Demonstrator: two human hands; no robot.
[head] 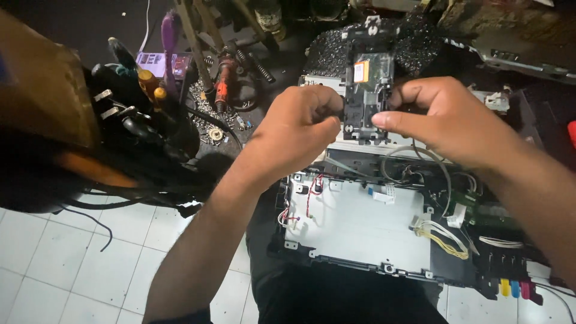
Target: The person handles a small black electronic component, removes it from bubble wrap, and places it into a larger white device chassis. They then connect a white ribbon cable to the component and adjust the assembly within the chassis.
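- Mid-inspection, by the look: black carriage unit (367,99) held up above the opened printer chassis (360,228).
- Left hand (300,129) and right hand (444,117) pinched shut on its sides (fingers curled).
- Next, probably: firm grip, careful turning.

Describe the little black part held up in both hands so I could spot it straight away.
Start at the opened printer chassis with its pale metal plate on the white tiled floor. Just above it, the left hand and right hand pinch a black plastic carriage block between them. Unlike nearby parts, it carries an orange patch at its top.
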